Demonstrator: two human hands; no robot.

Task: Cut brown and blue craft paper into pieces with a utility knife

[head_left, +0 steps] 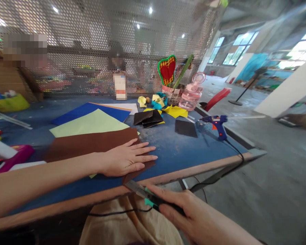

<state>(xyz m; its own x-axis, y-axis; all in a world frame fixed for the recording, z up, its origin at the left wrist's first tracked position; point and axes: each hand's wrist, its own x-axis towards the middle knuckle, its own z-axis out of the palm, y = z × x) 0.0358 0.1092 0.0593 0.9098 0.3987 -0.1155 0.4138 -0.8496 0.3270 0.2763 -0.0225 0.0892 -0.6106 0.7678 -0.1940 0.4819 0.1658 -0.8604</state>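
My left hand (126,158) lies flat with fingers stretched out, pressing on a sheet of brown paper (91,143) near the table's front edge. In my right hand (183,211) is a utility knife (153,198) with a black and green handle. Its blade points left and touches or hovers over the brown paper's near corner at the edge; I cannot tell which. Under and behind the brown sheet lie a pale green sheet (91,121) and a blue sheet (79,112), fanned out.
Black paper pieces (148,118), a black square (186,128) and yellow scraps (177,111) lie farther back. A blue glue gun (218,124) stands at the right, its cord over the edge. Behind are a pink bottle (191,96), a perforated metal screen (91,44) and, at left, a purple tape dispenser (17,158).
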